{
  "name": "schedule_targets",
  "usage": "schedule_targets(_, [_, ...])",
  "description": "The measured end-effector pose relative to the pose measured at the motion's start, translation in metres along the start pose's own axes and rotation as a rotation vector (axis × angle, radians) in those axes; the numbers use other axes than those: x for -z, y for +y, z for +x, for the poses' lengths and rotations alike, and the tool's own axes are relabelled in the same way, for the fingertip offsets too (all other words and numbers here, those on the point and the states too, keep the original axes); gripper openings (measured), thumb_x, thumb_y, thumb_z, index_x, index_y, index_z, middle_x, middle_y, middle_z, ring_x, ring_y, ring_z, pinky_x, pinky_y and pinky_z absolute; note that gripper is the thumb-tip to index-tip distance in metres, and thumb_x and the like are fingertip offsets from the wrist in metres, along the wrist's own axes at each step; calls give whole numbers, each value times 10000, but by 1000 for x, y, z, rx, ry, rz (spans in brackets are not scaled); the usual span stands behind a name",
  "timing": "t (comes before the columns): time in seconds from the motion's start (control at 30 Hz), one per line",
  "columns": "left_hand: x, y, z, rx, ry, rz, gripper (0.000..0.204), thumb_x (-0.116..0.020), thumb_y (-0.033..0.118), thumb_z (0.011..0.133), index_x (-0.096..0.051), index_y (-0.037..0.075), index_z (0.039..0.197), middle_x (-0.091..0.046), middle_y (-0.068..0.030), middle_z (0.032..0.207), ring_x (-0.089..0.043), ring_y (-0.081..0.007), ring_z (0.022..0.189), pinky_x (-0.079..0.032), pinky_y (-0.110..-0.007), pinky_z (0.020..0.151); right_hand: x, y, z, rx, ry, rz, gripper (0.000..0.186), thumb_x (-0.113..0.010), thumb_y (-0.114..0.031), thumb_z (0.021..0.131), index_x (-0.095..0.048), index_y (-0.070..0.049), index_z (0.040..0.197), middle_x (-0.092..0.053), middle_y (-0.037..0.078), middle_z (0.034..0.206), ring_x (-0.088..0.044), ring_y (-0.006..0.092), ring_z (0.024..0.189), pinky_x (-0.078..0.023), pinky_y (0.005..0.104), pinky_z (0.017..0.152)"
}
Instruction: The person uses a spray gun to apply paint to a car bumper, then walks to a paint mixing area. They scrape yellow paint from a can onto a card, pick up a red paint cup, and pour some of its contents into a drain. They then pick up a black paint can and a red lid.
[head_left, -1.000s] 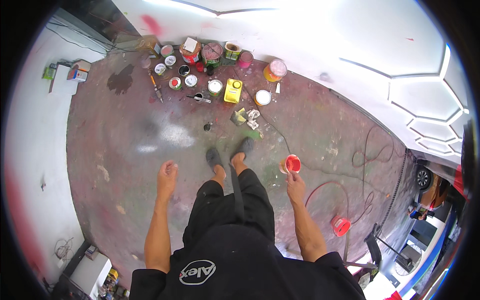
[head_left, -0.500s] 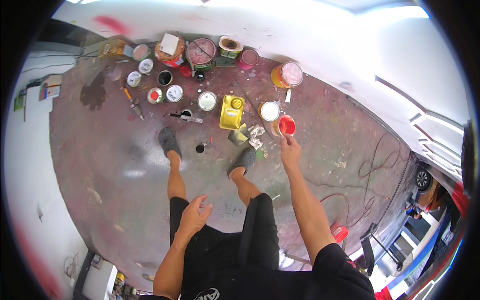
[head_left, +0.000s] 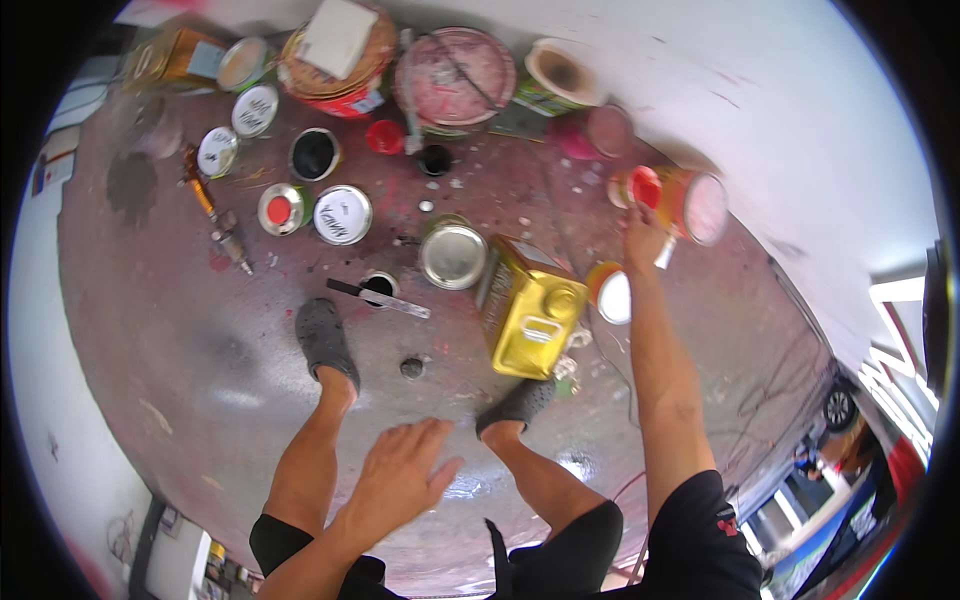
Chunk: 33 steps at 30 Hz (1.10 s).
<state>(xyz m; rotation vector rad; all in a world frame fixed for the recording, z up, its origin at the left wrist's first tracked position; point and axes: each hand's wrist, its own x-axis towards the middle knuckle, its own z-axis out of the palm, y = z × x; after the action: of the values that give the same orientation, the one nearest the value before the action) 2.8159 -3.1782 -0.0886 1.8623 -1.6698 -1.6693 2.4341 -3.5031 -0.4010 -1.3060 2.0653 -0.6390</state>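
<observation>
My right hand (head_left: 645, 240) reaches far out to the right, its fingers closed at the rim of a small can of red paint (head_left: 643, 186). That can is beside a large orange can with a pinkish lid (head_left: 702, 208), near the wall. A white tube (head_left: 665, 252) is just below the hand. My left hand (head_left: 405, 475) hangs over the floor in front of my legs, fingers stretched out, with nothing in it. Between my reaching arm and a yellow metal tin (head_left: 540, 325) is an orange can with a white lid (head_left: 614, 296).
Toward the wall are a red bucket with a board on top (head_left: 340, 75), a large pink-lidded bucket (head_left: 455, 80) and several cans. A flat metal strip (head_left: 400, 303) lies across a cup of black liquid (head_left: 379, 287). A spray gun (head_left: 232, 243) is on the left.
My right hand has moved the red-paint can away from the white-lidded can, toward the wall. My view has come closer to the cans, and my left hand has opened wider.
</observation>
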Motion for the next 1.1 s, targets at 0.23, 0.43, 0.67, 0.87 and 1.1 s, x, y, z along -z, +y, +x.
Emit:
schedule_targets(0.23, [22, -10, -4, 14, -59, -56, 500, -742, 339, 1029, -628, 17, 1395, -696, -193, 1348, -676, -402, 1197, -524, -504, 1060, -37, 1, 7, -220, -114, 311, 556, -731, -207, 1085, -577, 17, 1570, -777, 104, 1098, -760, 160, 839, -571, 285, 696])
schedule_targets(0.43, [0, -26, -6, 75, -92, -163, 499, -736, 329, 1027, -629, 11, 1396, -706, -205, 1331, -676, -406, 1208, -516, -517, 1054, -2, -80, -46, -177, -5, 102, 589, -733, -254, 1090, -556, 31, 1573, -785, 143, 1094, -762, 167, 830, -597, 291, 717])
schedule_targets(0.67, [-51, -53, -13, 181, -253, -216, 517, -716, 353, 1022, -637, -3, 1388, -728, -252, 1258, -691, -442, 1176, -515, -550, 1044, -31, -176, -161, 217, -21, 124, 486, -759, -262, 1077, -662, 34, 1450, -774, 120, 1173, -733, 159, 1001, -588, 300, 882])
schedule_targets(0.87, [-48, -48, -18, 124, -292, -267, 544, -704, 373, 1025, -630, -13, 1402, -740, -254, 1223, -709, -452, 1134, -531, -559, 1010, -162, -214, -210, 313, -251, -187, 929, -934, -370, 877, -511, 56, 1585, -708, 222, 1376, -692, 319, 1238, -544, 423, 1048])
schedule_targets(1.1, [-32, -67, -25, 141, -213, -286, 529, -699, 358, 1032, -631, -11, 1405, -737, -247, 1222, -712, -432, 1135, -530, -550, 1005, -240, -228, -206, 101, -288, -20, 662, -923, -220, 840, -639, 35, 1381, -723, 286, 1302, -723, 424, 1202, -552, 475, 1039])
